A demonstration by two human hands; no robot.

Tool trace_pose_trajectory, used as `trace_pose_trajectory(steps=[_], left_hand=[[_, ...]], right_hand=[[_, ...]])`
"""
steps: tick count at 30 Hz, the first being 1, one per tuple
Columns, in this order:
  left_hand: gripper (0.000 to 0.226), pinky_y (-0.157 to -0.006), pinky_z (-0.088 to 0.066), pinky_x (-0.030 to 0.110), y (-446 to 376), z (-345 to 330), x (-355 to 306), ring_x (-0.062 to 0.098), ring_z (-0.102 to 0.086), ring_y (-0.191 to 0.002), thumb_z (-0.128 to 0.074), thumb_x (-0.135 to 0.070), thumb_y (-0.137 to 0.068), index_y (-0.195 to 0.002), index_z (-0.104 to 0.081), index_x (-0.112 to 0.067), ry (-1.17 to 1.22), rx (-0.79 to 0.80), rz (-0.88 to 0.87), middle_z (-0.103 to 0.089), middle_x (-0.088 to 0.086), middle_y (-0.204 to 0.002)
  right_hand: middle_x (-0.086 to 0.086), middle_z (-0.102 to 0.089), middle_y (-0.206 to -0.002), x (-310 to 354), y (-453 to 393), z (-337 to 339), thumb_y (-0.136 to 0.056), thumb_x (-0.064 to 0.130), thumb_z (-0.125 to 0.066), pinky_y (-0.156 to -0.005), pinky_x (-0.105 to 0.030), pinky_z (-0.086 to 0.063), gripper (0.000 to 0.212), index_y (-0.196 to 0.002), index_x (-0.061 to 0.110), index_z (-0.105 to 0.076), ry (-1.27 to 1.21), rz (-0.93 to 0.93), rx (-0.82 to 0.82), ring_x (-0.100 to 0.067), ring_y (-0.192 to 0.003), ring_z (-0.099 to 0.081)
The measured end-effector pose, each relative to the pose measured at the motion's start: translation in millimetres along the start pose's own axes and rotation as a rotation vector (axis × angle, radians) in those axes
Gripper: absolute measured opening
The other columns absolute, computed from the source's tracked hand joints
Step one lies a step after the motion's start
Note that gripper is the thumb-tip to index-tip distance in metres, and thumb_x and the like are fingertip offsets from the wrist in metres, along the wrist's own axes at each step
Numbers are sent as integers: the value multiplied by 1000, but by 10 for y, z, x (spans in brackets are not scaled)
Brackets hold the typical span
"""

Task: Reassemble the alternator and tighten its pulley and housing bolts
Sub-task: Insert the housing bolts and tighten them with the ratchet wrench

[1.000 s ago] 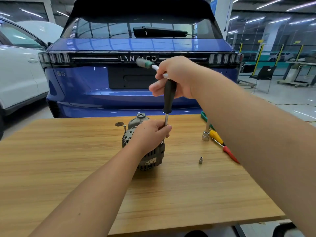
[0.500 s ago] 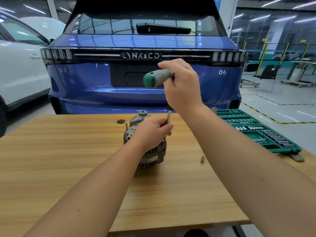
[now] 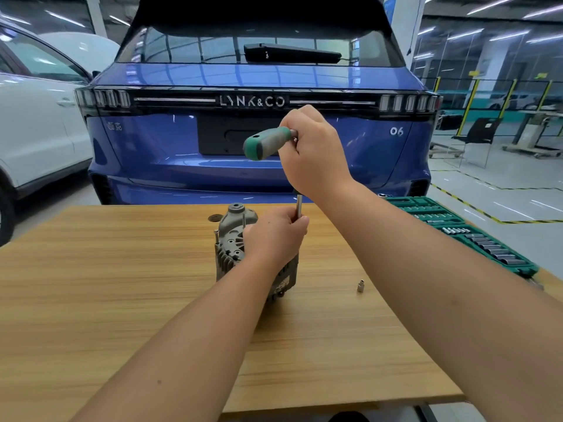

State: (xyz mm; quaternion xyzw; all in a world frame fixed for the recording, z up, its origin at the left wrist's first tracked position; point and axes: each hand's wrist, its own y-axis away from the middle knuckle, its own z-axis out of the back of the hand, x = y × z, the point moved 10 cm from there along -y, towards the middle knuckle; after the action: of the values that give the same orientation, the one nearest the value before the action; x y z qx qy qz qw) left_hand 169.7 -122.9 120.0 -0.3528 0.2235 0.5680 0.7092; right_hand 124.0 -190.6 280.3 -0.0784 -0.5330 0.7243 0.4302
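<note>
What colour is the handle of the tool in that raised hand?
The tool handle is green with grey, gripped by the right hand; the head view shows it.

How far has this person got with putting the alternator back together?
Done: the alternator housing halves sit together on the table. In hand: the right hand grips a green-handled wrench whose shaft the left hand steadies on a housing bolt. Left: two long bolts stand proud, and a loose socket waits.

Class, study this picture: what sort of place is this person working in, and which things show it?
Probably a car workshop: a blue car behind the wooden table, a green socket-set case, a grey metal alternator.
</note>
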Motion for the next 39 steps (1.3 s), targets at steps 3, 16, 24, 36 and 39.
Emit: trace_pose_trajectory(steps=[3, 16, 24, 36, 39], left_hand=[[29, -101, -36, 48, -44, -15, 24, 18, -65, -90, -44, -37, -106, -91, -67, -28, -101, -55, 122, -72, -8, -93], [35, -65, -42, 25, -206, 23, 5, 6, -60, -81, -43, -59, -105, -102, -67, -33, -343, 381, -141, -64, -10, -89], [26, -67, -48, 23, -242, 18, 15, 3, -65, -85, -57, -59, -98, -101, -68, -36, -187, 315, -179, -70, -12, -91], [29, -72, -53, 28, -248, -30, 56, 3, -62, -83, -47, -59, -103, -101, -66, -38, -255, 296, -197, -67, -16, -87], [26, -66, -41, 23, -272, -61, 101, -2, -57, -86, -43, -60, -104, -102, -62, -42, -248, 355, -150, -62, -21, -90]], right_hand=[[2, -47, -93, -2, -35, -93, -92, 8, -47, -62, -38, -41, 10, -90, 8, -57, 50, 1, 78, -25, -75, -48], [2, -46, -78, -249, -306, -276, -107, 42, -29, -64, -36, -34, 39, -72, 29, -41, 329, -29, 517, -23, -76, -48], [-6, -74, -68, -684, -224, -164, -95, 14, -51, -76, -39, -60, 10, -93, 8, -59, -316, -840, 378, -22, -61, -73], [-2, -75, -89, -728, 58, -288, -102, 18, -55, -71, -33, -53, 7, -95, 19, -58, -1121, -695, -185, -17, -78, -67], [9, -75, -99, -691, 50, -99, -104, 26, -53, -77, -29, -57, 16, -109, 27, -68, -806, -521, -197, -9, -81, -68]])
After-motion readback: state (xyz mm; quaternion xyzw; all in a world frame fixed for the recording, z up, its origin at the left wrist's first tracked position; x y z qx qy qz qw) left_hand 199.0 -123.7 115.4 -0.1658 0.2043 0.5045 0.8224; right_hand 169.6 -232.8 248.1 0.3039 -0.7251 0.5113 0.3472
